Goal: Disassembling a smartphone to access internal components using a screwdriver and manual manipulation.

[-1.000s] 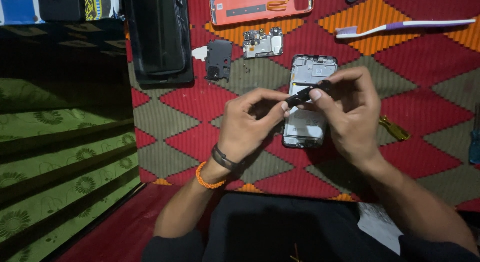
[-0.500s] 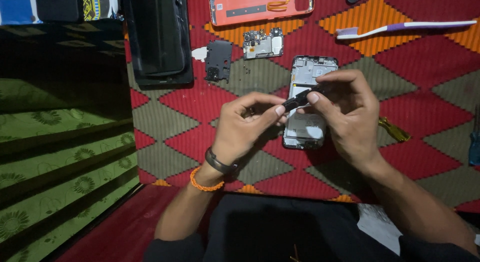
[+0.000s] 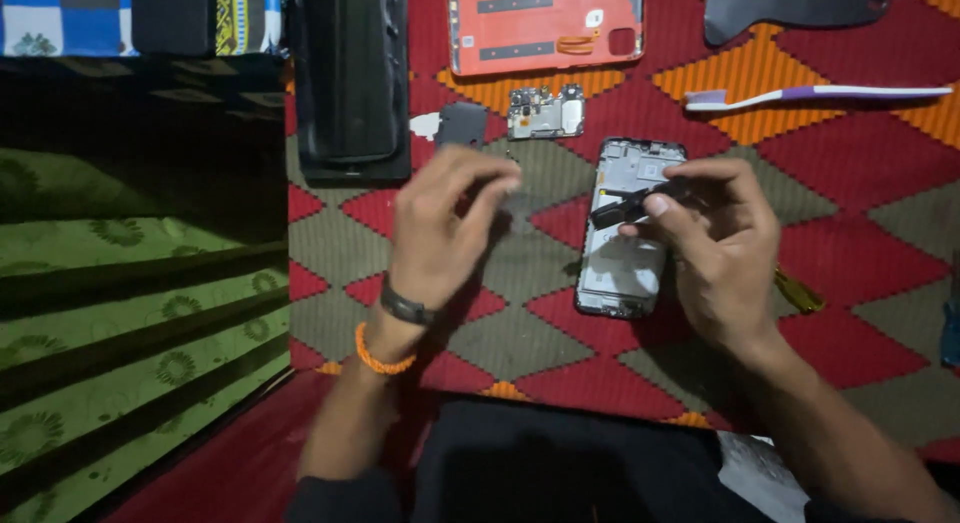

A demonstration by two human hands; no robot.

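An opened phone frame (image 3: 622, 268) lies face down on the red patterned cloth (image 3: 860, 213). My right hand (image 3: 715, 248) hovers over its upper half and pinches a small black part (image 3: 622, 209) between thumb and fingers. My left hand (image 3: 445, 233) is to the left of the frame, apart from it, with its fingers curled toward a faint blurred patch. Whether it holds anything is unclear from the motion blur. A black band and an orange bracelet sit on the left wrist.
An orange-red back cover (image 3: 545, 25), a circuit board (image 3: 545, 113) and a small black piece (image 3: 460, 123) lie beyond the frame. A dark screen panel (image 3: 350, 73) is far left, a toothbrush (image 3: 815, 93) and a black flat tool (image 3: 790, 8) far right. A yellow-handled tool (image 3: 800, 293) lies by my right hand.
My left hand has let go of the black part and pulled away to the left. My right hand keeps the part over the phone frame. The camera has tilted slightly.
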